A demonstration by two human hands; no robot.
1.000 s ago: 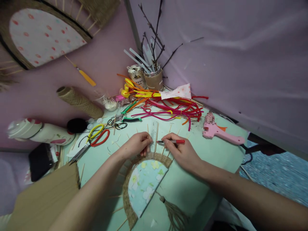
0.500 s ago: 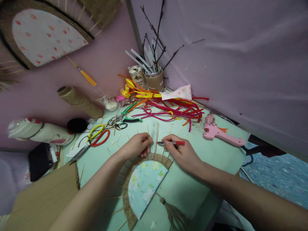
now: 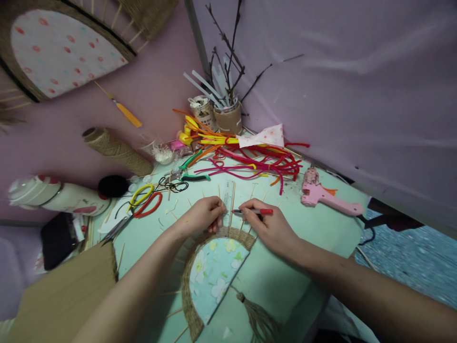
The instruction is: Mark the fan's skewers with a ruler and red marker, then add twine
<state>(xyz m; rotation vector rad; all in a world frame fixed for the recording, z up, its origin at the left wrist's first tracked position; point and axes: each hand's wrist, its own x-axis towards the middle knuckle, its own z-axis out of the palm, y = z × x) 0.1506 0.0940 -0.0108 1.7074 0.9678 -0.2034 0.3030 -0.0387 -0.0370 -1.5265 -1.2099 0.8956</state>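
left hand (image 3: 209, 214), fingers curled, holds a clear ruler (image 3: 229, 194) by its left edge, right hand (image 3: 266, 226) grips a red pen (image 3: 265, 211), both just beyond the near flowered panel (image 3: 214, 278); far, a brown jar (image 3: 228, 122) holds pale sticks (image 3: 207, 86) and dark twigs (image 3: 234, 29), a clear cup (image 3: 152, 148) white bits (image 3: 163, 155)

Of my own I count one left hand (image 3: 206, 214) and one right hand (image 3: 269, 226). There are also one red pen (image 3: 265, 211), one ruler (image 3: 228, 194), one flowered panel (image 3: 213, 275), two tassels (image 3: 255, 315), one pair of scissors (image 3: 149, 205), one pair of pliers (image 3: 195, 177), one glue gun (image 3: 316, 194) and one bottle (image 3: 76, 199).
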